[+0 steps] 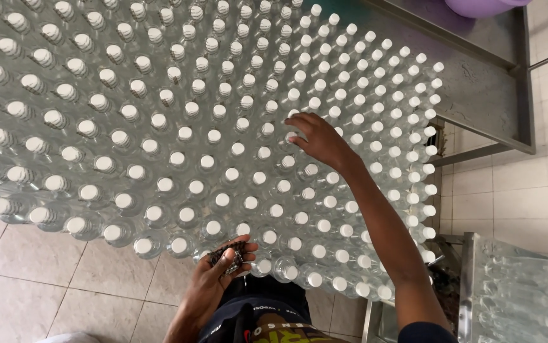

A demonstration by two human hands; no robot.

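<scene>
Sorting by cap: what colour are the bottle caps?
White caps on clear bottles, seen best in the head view.

Both arms are bare from wrist to elbow, and neither the left hand (213,279) nor the right hand (321,141) shows a glove, ring or watch. Well behind the right hand, at the upper arm, the edge of a dark navy sleeve (423,333) shows. Just behind the left hand lies a dark garment (264,317) with a printed band of orange and pale lettering.
</scene>
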